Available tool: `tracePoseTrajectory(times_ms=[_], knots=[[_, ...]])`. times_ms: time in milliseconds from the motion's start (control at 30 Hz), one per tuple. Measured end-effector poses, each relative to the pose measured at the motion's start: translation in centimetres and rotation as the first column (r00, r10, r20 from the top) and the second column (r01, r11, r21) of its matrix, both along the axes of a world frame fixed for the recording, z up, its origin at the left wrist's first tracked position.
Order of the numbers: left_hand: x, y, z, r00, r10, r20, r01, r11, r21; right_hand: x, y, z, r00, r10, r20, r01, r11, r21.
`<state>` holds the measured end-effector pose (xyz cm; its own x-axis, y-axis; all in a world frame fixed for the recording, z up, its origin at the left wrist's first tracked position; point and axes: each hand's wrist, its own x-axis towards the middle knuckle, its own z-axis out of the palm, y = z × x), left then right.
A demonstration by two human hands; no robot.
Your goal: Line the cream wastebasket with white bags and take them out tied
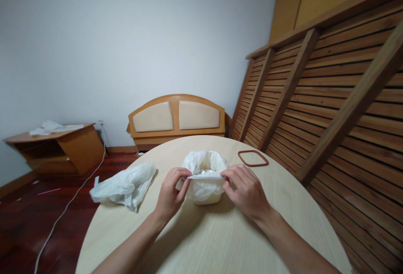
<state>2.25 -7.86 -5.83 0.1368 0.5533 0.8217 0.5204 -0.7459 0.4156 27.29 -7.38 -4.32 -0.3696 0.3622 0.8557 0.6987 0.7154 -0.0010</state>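
Note:
A small cream bin (208, 200) stands on the round table, lined with a white plastic bag (203, 188) whose edge is folded over the rim. My left hand (173, 190) pinches the bag's near edge at its left end. At the right end of that same edge, my right hand (245, 188) pinches it between thumb and fingers. The edge is stretched straight between both hands. Crumpled plastic shows inside the opening; the bin's bottom inside is hidden.
A crumpled white plastic bag (127, 186) lies at the table's left edge. A brown rounded-square ring (252, 165) rests at the back right of the table (283, 223). Wooden slatted panels (315, 110) lean on the right. A cable (67, 207) crosses the floor.

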Motion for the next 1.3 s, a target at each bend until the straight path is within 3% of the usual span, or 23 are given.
tracePoseTrajectory(times_ms=[500,700,900,1133,1300], knots=[[-0.1,-0.1,0.2,1.0,0.026,0.009,-0.026,1.0,0.006,2.3,2.5,-1.5,0.997,0.08,0.013,-0.079,0.996,-0.039],[-0.1,0.0,0.1,1.0,0.026,0.0,-0.026,1.0,0.009,2.6,2.5,-1.7,0.978,0.134,-0.162,-0.129,0.991,0.04],[0.0,0.0,0.1,1.0,0.003,0.02,-0.002,1.0,-0.022,2.6,2.8,-1.7,0.935,0.157,-0.317,-0.182,0.982,-0.051],[-0.3,0.2,0.0,0.999,0.022,0.031,-0.02,0.997,-0.071,3.7,3.3,-1.7,0.953,0.21,-0.216,-0.24,0.963,-0.124],[-0.3,0.3,-0.2,1.0,0.027,0.014,-0.026,0.997,-0.078,4.6,3.4,-1.1,0.971,0.233,-0.055,-0.231,0.972,0.029]])
